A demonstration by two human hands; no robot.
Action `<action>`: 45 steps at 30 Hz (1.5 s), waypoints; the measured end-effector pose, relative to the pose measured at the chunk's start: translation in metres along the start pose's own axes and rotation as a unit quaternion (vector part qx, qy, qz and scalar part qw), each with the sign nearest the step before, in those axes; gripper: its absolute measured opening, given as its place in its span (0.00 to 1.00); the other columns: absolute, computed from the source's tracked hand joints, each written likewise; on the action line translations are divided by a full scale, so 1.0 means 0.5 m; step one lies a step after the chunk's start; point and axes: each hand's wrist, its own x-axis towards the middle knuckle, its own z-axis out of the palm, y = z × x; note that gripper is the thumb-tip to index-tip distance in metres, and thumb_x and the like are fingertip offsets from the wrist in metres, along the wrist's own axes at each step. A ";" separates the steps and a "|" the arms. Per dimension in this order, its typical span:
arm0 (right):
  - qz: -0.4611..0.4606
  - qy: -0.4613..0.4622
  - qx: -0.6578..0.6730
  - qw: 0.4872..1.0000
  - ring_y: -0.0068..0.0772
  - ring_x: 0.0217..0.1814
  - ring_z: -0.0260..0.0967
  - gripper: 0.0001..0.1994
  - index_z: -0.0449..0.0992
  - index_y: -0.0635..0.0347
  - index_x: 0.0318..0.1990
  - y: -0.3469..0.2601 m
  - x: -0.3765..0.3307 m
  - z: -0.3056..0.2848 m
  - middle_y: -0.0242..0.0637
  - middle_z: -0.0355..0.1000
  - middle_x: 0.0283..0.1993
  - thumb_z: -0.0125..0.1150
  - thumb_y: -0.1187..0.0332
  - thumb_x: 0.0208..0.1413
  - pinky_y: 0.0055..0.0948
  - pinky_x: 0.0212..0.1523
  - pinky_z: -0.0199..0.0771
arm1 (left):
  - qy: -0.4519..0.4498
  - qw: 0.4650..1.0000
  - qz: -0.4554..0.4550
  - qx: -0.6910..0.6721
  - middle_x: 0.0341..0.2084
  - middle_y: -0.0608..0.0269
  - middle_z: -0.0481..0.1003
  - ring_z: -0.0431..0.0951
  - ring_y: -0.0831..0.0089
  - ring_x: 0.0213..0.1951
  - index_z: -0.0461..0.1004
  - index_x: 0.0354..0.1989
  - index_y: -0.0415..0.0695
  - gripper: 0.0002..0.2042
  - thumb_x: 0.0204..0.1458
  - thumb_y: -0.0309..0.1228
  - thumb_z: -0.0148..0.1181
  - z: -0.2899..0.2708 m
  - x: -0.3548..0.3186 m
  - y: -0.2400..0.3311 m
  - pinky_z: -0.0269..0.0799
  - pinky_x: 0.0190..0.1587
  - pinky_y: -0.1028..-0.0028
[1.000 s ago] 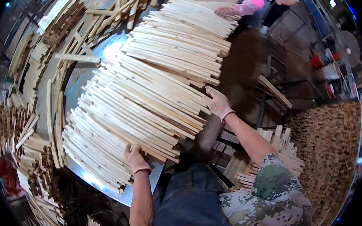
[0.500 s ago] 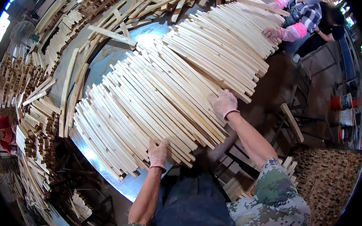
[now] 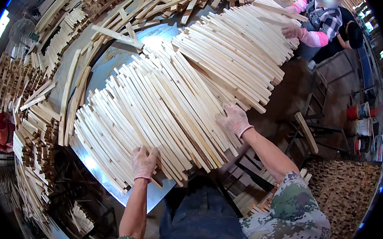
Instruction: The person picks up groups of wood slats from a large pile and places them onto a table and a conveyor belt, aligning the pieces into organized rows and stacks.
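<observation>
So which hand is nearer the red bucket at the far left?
Left. The left hand rests on the slats toward the red bucket; the right hand lies farther across.

packages: red and white cans or tubs (image 3: 358, 111) stand stacked on the floor at the far right, near a dark metal stand | markings: too small to tell | labels, signs, screens elsewhere: none visible

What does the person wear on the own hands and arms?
Both the left hand and the right hand wear pale knitted work gloves with pinkish cuffs. The forearms are bare; short camouflage sleeves in green and grey cover the upper arms.
</observation>
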 end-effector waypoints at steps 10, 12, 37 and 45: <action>-0.068 0.083 0.248 0.963 0.56 0.59 0.75 0.26 0.76 0.64 0.61 -0.029 0.036 0.015 0.54 0.78 0.56 0.64 0.58 0.58 0.48 0.64 0.74 | 0.173 0.964 0.176 0.102 0.51 0.38 0.78 0.73 0.41 0.61 0.72 0.62 0.29 0.26 0.67 0.42 0.58 0.149 0.114 -0.136 0.65 0.69 0.46; -0.026 0.089 0.233 0.968 0.57 0.57 0.76 0.22 0.78 0.65 0.56 -0.087 0.021 0.018 0.55 0.79 0.53 0.64 0.60 0.59 0.48 0.62 0.75 | 0.029 0.979 0.197 -0.035 0.38 0.55 0.85 0.83 0.59 0.45 0.80 0.58 0.36 0.14 0.71 0.28 0.55 0.112 0.145 -0.218 0.71 0.66 0.61; 0.154 -0.080 0.295 0.940 0.51 0.58 0.81 0.32 0.85 0.56 0.58 -0.212 0.027 -0.055 0.54 0.82 0.57 0.69 0.45 0.50 0.43 0.62 0.79 | -0.180 0.754 -0.024 -0.631 0.66 0.55 0.75 0.73 0.62 0.68 0.73 0.69 0.42 0.29 0.67 0.48 0.62 -0.022 0.072 -0.255 0.63 0.76 0.58; 0.176 -0.119 0.292 0.932 0.52 0.61 0.80 0.39 0.78 0.63 0.64 -0.293 -0.074 -0.103 0.57 0.81 0.58 0.70 0.43 0.51 0.40 0.63 0.78 | -0.145 0.761 -0.037 -0.631 0.41 0.62 0.83 0.83 0.71 0.43 0.81 0.39 0.40 0.11 0.62 0.37 0.68 -0.073 -0.080 -0.184 0.80 0.51 0.65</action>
